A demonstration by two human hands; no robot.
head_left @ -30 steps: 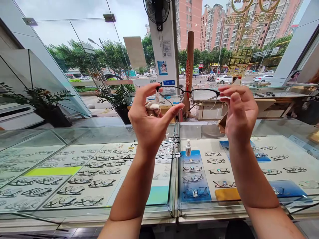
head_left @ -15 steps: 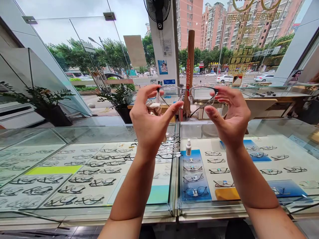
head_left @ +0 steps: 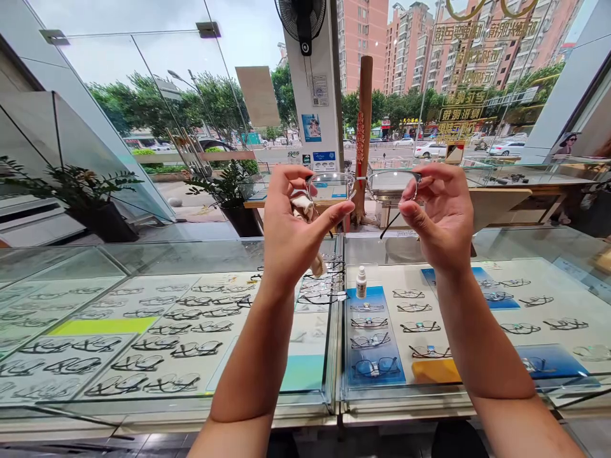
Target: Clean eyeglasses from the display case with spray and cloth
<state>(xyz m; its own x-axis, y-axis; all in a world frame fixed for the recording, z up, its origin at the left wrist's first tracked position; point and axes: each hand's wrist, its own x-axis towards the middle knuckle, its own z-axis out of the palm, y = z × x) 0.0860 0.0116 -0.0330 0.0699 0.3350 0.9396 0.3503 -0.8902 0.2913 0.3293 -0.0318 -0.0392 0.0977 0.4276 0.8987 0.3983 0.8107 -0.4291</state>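
Note:
A pair of eyeglasses (head_left: 361,179) with clear lenses is held up level in front of me, above the glass counter. My left hand (head_left: 298,222) pinches its left end between the fingers and thumb. A crumpled light-coloured cloth (head_left: 302,205) is tucked in the same palm, and part of it hangs below the hand. My right hand (head_left: 442,219) grips the right end near the hinge. One dark temple slants down below the right lens, close to my right thumb.
Glass display cases (head_left: 157,251) holding rows of eyeglass frames stretch below my arms. On the counter stands a small white spray bottle (head_left: 361,282), with several frames (head_left: 322,297) laid beside it. Behind are a wooden post (head_left: 365,114), potted plants (head_left: 93,197) and a wall fan (head_left: 303,22).
The eyeglasses have tilted a little and shifted slightly right and down. My left hand has moved right with them, and my right thumb has closed nearer to the right lens.

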